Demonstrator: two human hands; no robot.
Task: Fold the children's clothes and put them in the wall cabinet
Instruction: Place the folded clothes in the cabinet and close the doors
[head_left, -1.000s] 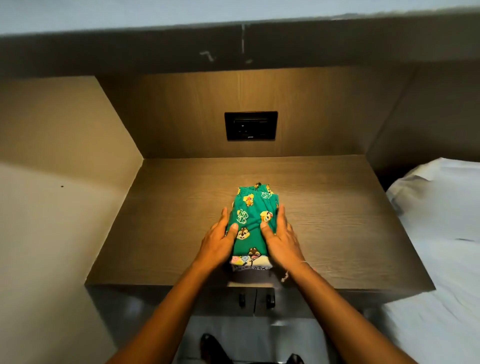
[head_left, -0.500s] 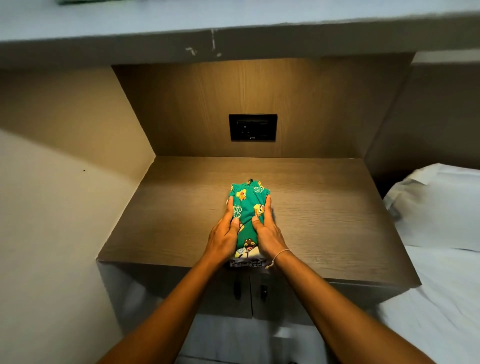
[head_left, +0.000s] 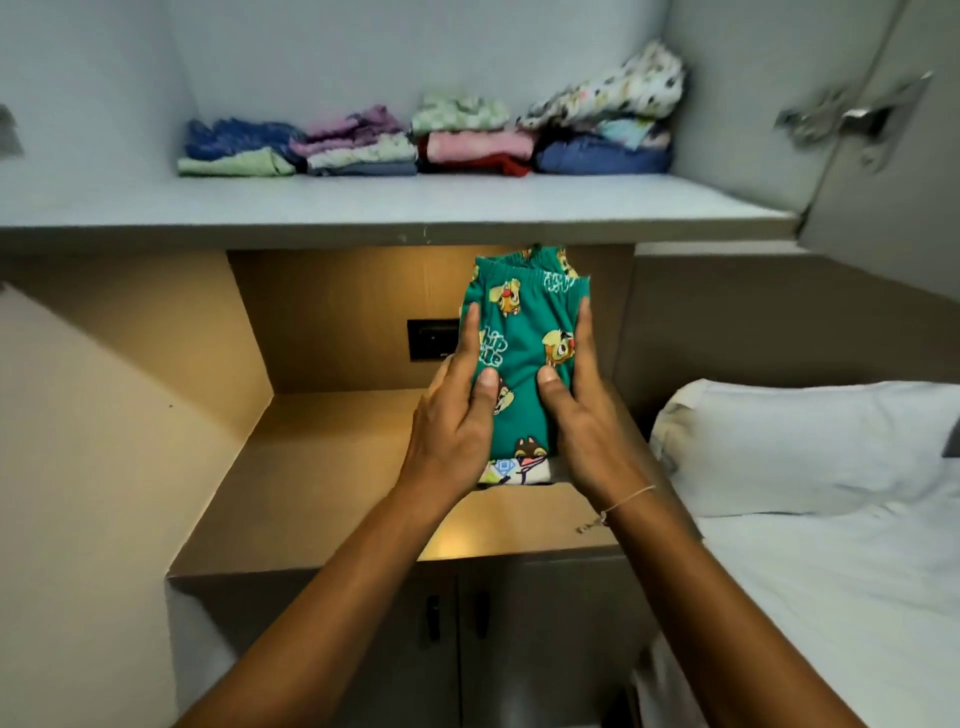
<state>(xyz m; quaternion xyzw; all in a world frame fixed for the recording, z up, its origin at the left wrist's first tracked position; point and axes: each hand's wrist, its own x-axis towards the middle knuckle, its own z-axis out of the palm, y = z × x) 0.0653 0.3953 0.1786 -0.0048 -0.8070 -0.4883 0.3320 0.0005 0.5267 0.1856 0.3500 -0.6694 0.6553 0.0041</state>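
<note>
Head view: the folded green garment has lifted off the desk since the earlier frame. It is now held in the air over the desk's middle, its top just under the front edge of the wall cabinet shelf. The left hand and right hand grip its two sides, thumbs on top (other fingers partly hidden). Folded clothes stacks line the shelf's back edge.

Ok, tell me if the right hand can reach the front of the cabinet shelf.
Probably yes: the right hand, holding the green garment with the left hand, is just under the shelf, whose front lies bare; the folded stacks sit further back.
</note>
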